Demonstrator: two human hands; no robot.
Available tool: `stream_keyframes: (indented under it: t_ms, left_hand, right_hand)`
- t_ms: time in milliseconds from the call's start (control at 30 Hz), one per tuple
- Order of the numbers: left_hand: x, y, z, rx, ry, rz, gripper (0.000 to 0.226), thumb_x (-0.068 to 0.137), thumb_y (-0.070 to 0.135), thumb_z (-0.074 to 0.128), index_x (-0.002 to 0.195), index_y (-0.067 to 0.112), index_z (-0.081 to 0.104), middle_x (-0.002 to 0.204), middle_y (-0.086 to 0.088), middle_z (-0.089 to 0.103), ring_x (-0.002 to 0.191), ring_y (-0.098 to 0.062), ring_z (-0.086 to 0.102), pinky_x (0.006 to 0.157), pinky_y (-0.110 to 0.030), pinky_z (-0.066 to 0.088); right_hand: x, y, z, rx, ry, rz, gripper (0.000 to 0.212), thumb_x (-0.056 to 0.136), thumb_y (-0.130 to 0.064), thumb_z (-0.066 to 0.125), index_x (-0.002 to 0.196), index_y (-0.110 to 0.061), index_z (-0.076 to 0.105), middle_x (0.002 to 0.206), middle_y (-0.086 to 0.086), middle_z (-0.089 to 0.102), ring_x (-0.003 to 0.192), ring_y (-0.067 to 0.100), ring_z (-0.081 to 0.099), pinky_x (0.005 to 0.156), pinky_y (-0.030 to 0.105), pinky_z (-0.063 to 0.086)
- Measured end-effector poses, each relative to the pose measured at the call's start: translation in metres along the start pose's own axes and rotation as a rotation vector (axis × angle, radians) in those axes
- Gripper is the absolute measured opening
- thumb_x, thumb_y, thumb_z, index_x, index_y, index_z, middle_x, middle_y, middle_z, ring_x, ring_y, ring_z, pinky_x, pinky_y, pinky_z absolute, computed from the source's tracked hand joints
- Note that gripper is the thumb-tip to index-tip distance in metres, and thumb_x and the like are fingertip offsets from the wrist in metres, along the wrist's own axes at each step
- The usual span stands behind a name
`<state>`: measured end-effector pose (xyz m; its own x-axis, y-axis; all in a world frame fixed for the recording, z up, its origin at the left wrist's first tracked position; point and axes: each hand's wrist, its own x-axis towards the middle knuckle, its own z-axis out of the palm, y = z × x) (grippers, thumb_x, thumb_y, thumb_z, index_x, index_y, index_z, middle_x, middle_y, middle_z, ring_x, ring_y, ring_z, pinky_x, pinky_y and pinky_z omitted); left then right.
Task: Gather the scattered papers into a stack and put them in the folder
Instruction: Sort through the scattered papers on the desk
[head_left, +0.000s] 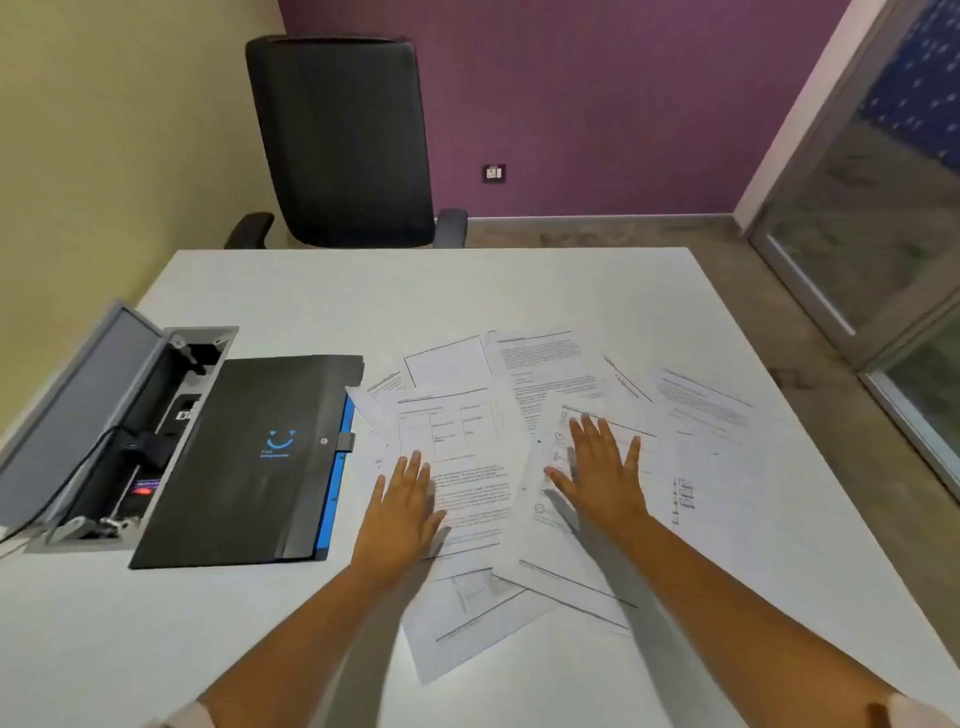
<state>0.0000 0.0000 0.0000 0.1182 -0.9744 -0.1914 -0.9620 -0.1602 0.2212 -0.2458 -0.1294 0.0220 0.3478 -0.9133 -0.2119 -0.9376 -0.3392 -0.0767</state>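
Several printed white papers (550, 374) lie scattered and overlapping across the middle and right of the white table (311, 291). A closed black folder (249, 457) with a blue edge and a small blue logo lies to their left. My left hand (402, 512) rests flat, fingers apart, on a sheet with a table printed on it. My right hand (602, 475) lies flat, fingers spread, on a tilted sheet beside it. Neither hand grips anything. One sheet (467, 618) sticks out toward me between my forearms.
An open grey cable box (104, 415) with plugs and wires is sunk into the table left of the folder. A black office chair (343, 140) stands at the table's far edge. A glass partition (883, 234) runs along the right.
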Motion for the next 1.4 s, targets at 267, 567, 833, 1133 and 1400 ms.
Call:
stream_keyframes:
  t_ms: [267,567,833,1133,1400]
  left_hand:
    - [-0.031,0.001,0.030,-0.150,-0.102,-0.119,0.069,0.094,0.050,0.025,0.148,0.017,-0.002,0.159,-0.002,-0.008,0.147,-0.022,-0.004,0.119,-0.040,0.004]
    - [-0.049,0.001,0.047,-0.028,-0.215,-0.188,0.091,0.078,0.072,0.006,0.146,0.015,-0.016,0.157,-0.003,-0.018,0.146,-0.024,-0.013,0.118,-0.044,-0.002]
    - [-0.045,-0.002,0.045,0.013,-0.241,-0.175,0.082,0.089,0.060,0.026,0.147,0.016,-0.012,0.158,-0.003,-0.013,0.146,-0.024,-0.011,0.118,-0.044,0.002]
    - [-0.034,0.007,0.025,-0.241,0.062,-0.244,0.057,0.090,0.042,0.048,0.140,0.019,0.032,0.157,-0.003,0.015,0.141,-0.022,0.028,0.112,-0.041,0.030]
    - [-0.025,0.008,0.018,-0.499,0.098,-0.434,0.064,0.092,0.041,0.045,0.144,0.008,0.025,0.155,-0.011,0.021,0.141,-0.028,0.028,0.111,-0.043,0.030]
  right_hand:
    - [-0.035,0.004,0.033,0.049,-0.150,-0.083,0.063,0.096,-0.044,0.029,0.149,-0.019,0.003,0.159,0.000,-0.001,0.147,0.019,-0.006,0.118,0.049,-0.004]
    - [-0.059,0.011,0.045,0.138,-0.295,-0.107,0.062,0.093,-0.024,0.038,0.149,-0.022,0.010,0.159,-0.002,-0.004,0.147,0.016,-0.002,0.118,0.047,0.004]
    - [-0.049,0.025,0.028,0.414,-0.203,-0.114,0.047,0.093,-0.016,0.044,0.139,-0.021,0.041,0.155,0.000,0.024,0.142,0.015,0.023,0.118,0.036,0.018]
    - [-0.059,0.066,0.020,0.518,0.240,0.481,0.029,0.087,-0.015,0.055,0.116,-0.012,0.059,0.123,0.013,0.056,0.117,0.031,0.046,0.094,0.041,0.044]
    - [-0.055,0.086,0.032,0.544,-0.012,0.766,0.038,0.091,-0.030,0.044,0.118,-0.006,0.058,0.124,0.017,0.056,0.116,0.036,0.048,0.098,0.038,0.035]
